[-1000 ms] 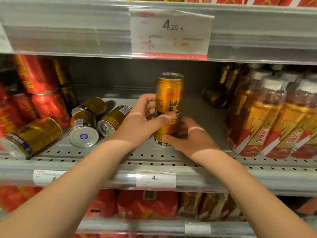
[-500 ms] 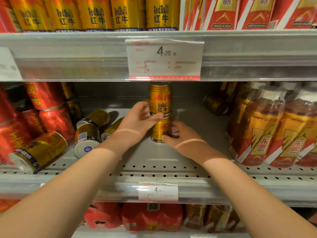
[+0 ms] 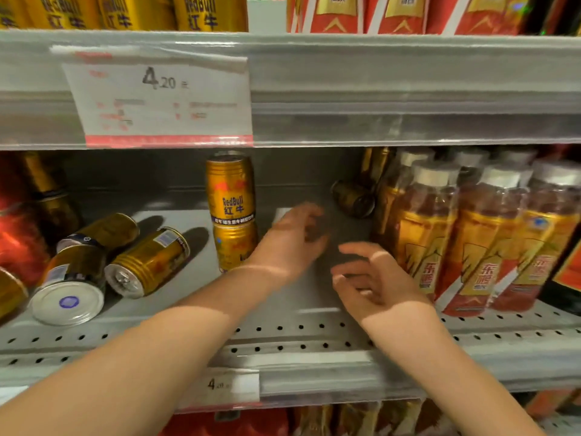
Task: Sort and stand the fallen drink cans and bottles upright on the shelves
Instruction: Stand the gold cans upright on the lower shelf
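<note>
The left hand (image 3: 292,243) and right hand (image 3: 374,278) hover empty, fingers loosely spread, over the shelf (image 3: 283,335) beside two stacked gold cans (image 3: 230,190). A dim can (image 3: 353,198) behind seems toppled.

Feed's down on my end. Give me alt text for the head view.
The left hand and right hand hover open and empty just right of an upright two-can stack. Several fallen cans lie at left, and bottles stand at right.
</note>
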`<state>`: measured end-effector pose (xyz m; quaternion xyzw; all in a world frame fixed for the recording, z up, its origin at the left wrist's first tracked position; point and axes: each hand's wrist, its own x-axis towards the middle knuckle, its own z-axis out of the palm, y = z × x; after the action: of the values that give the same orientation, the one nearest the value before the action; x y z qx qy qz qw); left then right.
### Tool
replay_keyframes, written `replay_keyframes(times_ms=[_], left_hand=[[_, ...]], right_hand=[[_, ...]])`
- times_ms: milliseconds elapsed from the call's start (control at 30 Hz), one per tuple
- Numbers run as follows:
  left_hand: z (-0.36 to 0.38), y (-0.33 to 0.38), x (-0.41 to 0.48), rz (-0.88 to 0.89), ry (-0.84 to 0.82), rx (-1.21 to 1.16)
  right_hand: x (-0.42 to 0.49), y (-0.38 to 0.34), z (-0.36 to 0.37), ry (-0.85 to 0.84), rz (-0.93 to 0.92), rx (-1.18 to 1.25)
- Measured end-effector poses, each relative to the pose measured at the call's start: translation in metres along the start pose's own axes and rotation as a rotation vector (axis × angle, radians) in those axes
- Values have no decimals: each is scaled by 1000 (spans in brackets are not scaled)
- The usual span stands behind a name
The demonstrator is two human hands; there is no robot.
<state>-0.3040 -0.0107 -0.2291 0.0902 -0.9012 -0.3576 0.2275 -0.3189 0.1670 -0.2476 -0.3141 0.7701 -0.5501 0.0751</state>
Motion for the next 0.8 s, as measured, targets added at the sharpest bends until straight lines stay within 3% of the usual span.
replay_keyframes(times_ms=[167,400,633,800], left_hand=[[48,-7,90,28,-34,86],[83,-31,163,79,-96,205],[73,-40,142,194,-125,151],[41,-32,88,210,-144,91]], right_hand=[[-6,7,-6,7,-10,85],[-2,9,-7,-70,22,9],[-9,4,-7,-65,-69,-155],[-9,5,-3,-50,-7,-95]])
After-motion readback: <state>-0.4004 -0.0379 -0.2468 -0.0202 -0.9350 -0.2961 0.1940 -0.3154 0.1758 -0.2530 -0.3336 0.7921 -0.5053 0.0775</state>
